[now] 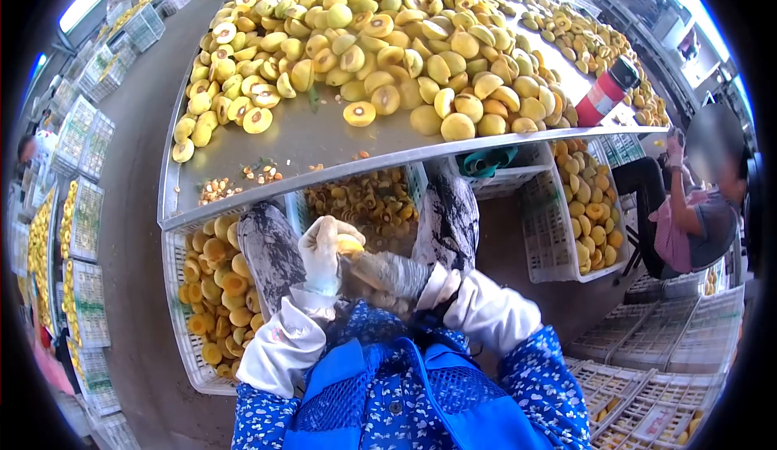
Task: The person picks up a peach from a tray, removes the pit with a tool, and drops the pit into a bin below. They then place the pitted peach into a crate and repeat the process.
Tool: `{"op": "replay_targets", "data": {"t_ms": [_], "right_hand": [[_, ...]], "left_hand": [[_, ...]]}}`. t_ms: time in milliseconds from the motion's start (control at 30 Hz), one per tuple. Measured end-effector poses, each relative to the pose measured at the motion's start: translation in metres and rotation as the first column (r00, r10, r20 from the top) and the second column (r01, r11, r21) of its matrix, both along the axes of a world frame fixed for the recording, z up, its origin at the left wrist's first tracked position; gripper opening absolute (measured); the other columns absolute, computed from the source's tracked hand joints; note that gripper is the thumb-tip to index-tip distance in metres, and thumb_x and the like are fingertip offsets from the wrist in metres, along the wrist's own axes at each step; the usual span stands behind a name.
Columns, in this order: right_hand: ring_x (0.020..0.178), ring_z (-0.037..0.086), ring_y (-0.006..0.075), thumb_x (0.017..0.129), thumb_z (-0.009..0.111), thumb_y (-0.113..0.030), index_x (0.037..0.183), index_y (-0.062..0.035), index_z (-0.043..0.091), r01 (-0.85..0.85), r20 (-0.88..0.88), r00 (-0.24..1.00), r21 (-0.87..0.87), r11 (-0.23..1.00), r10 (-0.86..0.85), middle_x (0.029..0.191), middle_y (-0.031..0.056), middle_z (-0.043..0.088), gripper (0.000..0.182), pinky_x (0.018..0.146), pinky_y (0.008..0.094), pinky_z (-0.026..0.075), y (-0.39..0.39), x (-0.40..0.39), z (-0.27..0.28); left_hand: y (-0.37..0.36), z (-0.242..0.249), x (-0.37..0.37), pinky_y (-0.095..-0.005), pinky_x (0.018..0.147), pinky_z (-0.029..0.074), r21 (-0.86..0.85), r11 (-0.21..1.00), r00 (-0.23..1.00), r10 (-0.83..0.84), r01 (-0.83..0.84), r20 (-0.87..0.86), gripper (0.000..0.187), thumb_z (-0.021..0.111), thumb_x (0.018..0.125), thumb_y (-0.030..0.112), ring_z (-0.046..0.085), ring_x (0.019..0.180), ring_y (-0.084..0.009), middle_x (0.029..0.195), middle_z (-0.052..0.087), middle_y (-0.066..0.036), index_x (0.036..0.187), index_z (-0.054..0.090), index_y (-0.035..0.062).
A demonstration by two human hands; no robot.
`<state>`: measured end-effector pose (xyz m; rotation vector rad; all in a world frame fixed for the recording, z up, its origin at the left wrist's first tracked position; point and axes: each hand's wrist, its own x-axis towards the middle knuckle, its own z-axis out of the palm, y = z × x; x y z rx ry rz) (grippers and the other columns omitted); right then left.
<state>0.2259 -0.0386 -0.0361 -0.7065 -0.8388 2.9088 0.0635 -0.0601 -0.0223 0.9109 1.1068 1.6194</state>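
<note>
My left hand [322, 246], in a whitish glove, is closed around a yellow peach half [350, 244] above my lap. Close against the fruit is my right hand [392, 275], in a grey, worn glove. Its fingers are curled, and whatever they hold is hidden. Below both hands, between my knees, a crate of peach pieces [364, 199] stands partly under the table. On the metal table [299, 142] in front lies a big heap of halved yellow peaches [356, 37]. Small brown pits [218, 189] and scraps are scattered near its front edge.
A crate of peach halves [214, 288] stands left of my legs, another crate [550, 239] to the right. A red bottle with a black lid [607, 92] rests on the table's right end. A person [688, 207] sits at the right. Stacked crates [664, 353] lie behind.
</note>
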Motion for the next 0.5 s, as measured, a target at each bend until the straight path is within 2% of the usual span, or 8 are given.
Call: {"op": "replay_targets", "data": {"t_ms": [100, 200, 233, 333, 400, 433, 467, 500], "right_hand": [[0.045, 0.042, 0.0066, 0.086, 0.053, -0.053, 0.084, -0.0102, 0.058, 0.193, 0.038, 0.978, 0.22, 0.956, -0.206, 0.058, -0.0027, 0.049, 0.043, 0.039, 0.0199, 0.029, -0.022, -0.017, 0.009], [0.047, 0.043, 0.0074, 0.087, 0.052, -0.052, 0.086, -0.0098, 0.058, 0.062, 0.104, 0.988, 0.383, 0.922, -0.11, 0.055, -0.0027, 0.047, 0.043, 0.04, 0.0201, 0.03, -0.021, -0.016, -0.006], [0.041, 0.042, 0.0091, 0.088, 0.049, -0.054, 0.085, -0.0082, 0.057, -0.08, 0.179, 0.984, 0.421, 0.903, 0.004, 0.055, 0.0004, 0.049, 0.046, 0.035, 0.0209, 0.03, -0.013, -0.015, 0.007], [0.035, 0.041, 0.0107, 0.087, 0.048, -0.056, 0.078, -0.0068, 0.055, 0.0, -0.021, 1.0, -0.162, 0.987, -0.003, 0.052, 0.0024, 0.048, 0.051, 0.03, 0.0228, 0.029, -0.016, -0.014, -0.016], [0.033, 0.041, 0.0108, 0.087, 0.048, -0.057, 0.077, -0.0067, 0.054, 0.102, -0.04, 0.994, 0.027, 0.994, -0.101, 0.05, 0.0026, 0.047, 0.051, 0.029, 0.023, 0.029, -0.024, -0.026, -0.029], [0.033, 0.04, 0.0109, 0.087, 0.048, -0.057, 0.076, -0.0067, 0.054, 0.153, -0.048, 0.988, 0.123, 0.98, -0.148, 0.049, 0.0026, 0.047, 0.052, 0.028, 0.023, 0.029, -0.026, -0.033, -0.028], [0.034, 0.041, 0.0102, 0.087, 0.048, -0.058, 0.077, -0.0078, 0.055, 0.158, -0.067, 0.986, 0.069, 0.985, -0.154, 0.05, 0.0018, 0.048, 0.051, 0.029, 0.0226, 0.028, -0.025, -0.026, -0.023], [0.036, 0.041, 0.0098, 0.086, 0.049, -0.058, 0.078, -0.0094, 0.056, 0.041, 0.065, 0.997, 0.149, 0.988, -0.052, 0.053, 0.0007, 0.049, 0.049, 0.029, 0.0222, 0.028, -0.016, -0.022, -0.013]], "left_hand": [[-0.007, -0.005, -0.003, -0.023, 0.055, 0.046, -0.075, 0.997, 1.0, -0.02, 0.019, -0.011, 0.035, 0.049, 0.094, 0.027, 0.058, 0.057, -0.0122, 0.067, 0.063, -0.009, 0.075, 0.058, -0.0002], [-0.016, -0.014, -0.009, -0.0237, 0.056, 0.046, -0.106, 0.988, 0.994, -0.107, 0.109, 0.016, 0.035, 0.046, 0.094, 0.026, 0.058, 0.058, -0.0126, 0.068, 0.063, -0.009, 0.074, 0.058, 0.0005], [-0.015, -0.007, -0.01, -0.024, 0.056, 0.047, -0.116, 0.984, 0.991, -0.131, 0.133, 0.024, 0.036, 0.045, 0.095, 0.026, 0.058, 0.058, -0.0131, 0.068, 0.063, -0.01, 0.073, 0.058, 0.0006], [-0.012, 0.017, -0.006, -0.0267, 0.057, 0.05, -0.16, 0.973, 0.972, -0.136, 0.168, 0.192, 0.042, 0.044, 0.094, 0.032, 0.061, 0.06, -0.0185, 0.07, 0.063, -0.015, 0.073, 0.06, -0.0007], [-0.011, 0.015, -0.015, -0.0257, 0.055, 0.05, -0.17, 0.939, 0.937, -0.255, 0.299, 0.237, 0.042, 0.044, 0.094, 0.032, 0.062, 0.059, -0.0185, 0.071, 0.064, -0.016, 0.073, 0.061, -0.0011], [-0.01, 0.022, -0.017, -0.0297, 0.061, 0.05, -0.238, 0.917, 0.945, -0.293, 0.321, 0.144, 0.05, 0.04, 0.095, 0.037, 0.062, 0.061, -0.0195, 0.07, 0.064, -0.014, 0.069, 0.06, -0.0002], [-0.007, 0.02, -0.018, -0.0286, 0.06, 0.05, -0.283, 0.904, 0.947, -0.302, 0.321, 0.111, 0.047, 0.043, 0.094, 0.035, 0.062, 0.06, -0.0183, 0.069, 0.064, -0.013, 0.069, 0.061, -0.0002], [-0.003, 0.017, -0.018, -0.0275, 0.059, 0.049, -0.33, 0.888, 0.947, -0.313, 0.32, 0.078, 0.044, 0.046, 0.094, 0.032, 0.061, 0.059, -0.0171, 0.068, 0.064, -0.013, 0.069, 0.061, -0.0002]]}}
